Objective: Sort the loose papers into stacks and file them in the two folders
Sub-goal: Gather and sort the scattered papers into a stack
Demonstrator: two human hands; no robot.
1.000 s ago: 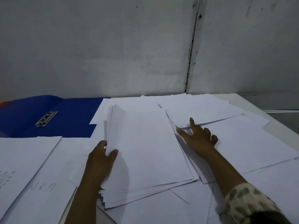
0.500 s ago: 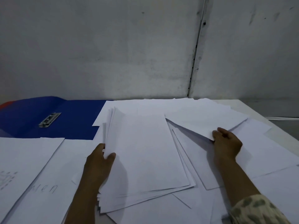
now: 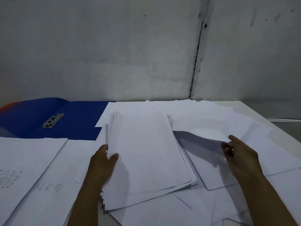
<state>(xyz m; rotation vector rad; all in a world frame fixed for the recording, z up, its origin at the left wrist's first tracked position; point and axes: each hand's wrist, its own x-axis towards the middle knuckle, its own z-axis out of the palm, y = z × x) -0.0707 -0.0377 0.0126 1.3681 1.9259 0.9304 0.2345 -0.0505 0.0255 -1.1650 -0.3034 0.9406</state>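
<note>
Holding the gathered stack [image 3: 146,154] by its left edge in my left hand [image 3: 102,162], long axis running away from me, I am pinching a loose sheet [image 3: 211,126] in my right hand [image 3: 239,154], just right of the stack.

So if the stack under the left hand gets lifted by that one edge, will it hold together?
Probably not cleanly. The stack is thin loose sheets with edges already fanned at the near corner, so it would likely sag and splay. The left hand grips only one side. The single sheet the right hand pinches already bows, suggesting floppy paper.
</note>
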